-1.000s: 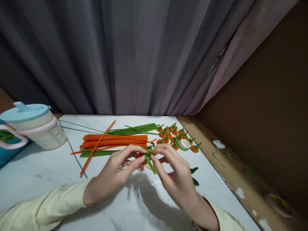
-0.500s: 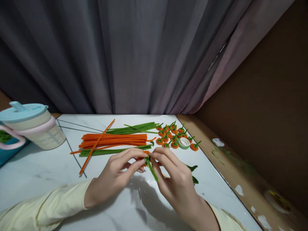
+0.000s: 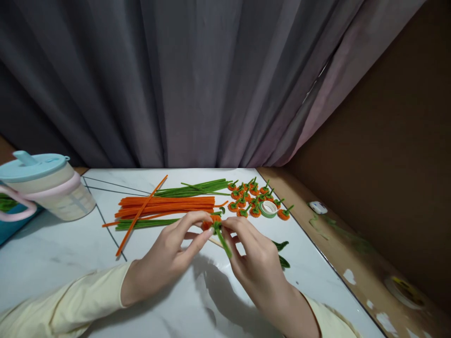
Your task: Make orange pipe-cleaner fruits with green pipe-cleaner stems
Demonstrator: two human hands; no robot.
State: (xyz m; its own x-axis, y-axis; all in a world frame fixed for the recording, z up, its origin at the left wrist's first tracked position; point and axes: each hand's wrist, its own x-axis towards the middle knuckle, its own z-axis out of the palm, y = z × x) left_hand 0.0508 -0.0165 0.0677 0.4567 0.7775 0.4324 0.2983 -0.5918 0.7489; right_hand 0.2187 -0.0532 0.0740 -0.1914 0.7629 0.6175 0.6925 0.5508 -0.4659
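Observation:
My left hand [image 3: 169, 256] and my right hand [image 3: 255, 260] meet over the white marble table [image 3: 52, 253]. Between their fingertips they pinch a small orange pipe-cleaner coil [image 3: 210, 223] with a green pipe-cleaner stem [image 3: 223, 243] that sticks out toward me. A thin pale stick shows just below the stem. Behind the hands lie a bundle of orange pipe cleaners [image 3: 169, 204] and green pipe cleaners [image 3: 193, 188]. Several finished orange coils with green stems [image 3: 252, 197] sit at the back right.
A roll of green tape [image 3: 268, 209] lies among the finished coils. A lidded cup with a blue top and pink handle [image 3: 45, 185] stands at the left. Green leaf pieces [image 3: 282, 251] lie right of my right hand. Grey curtain hangs behind; a brown ledge [image 3: 352, 263] runs along the right.
The hands have turned the coil slightly and raised it a little toward the pipe-cleaner bundle; the orange part now shows more above my fingers. The view has drifted slightly.

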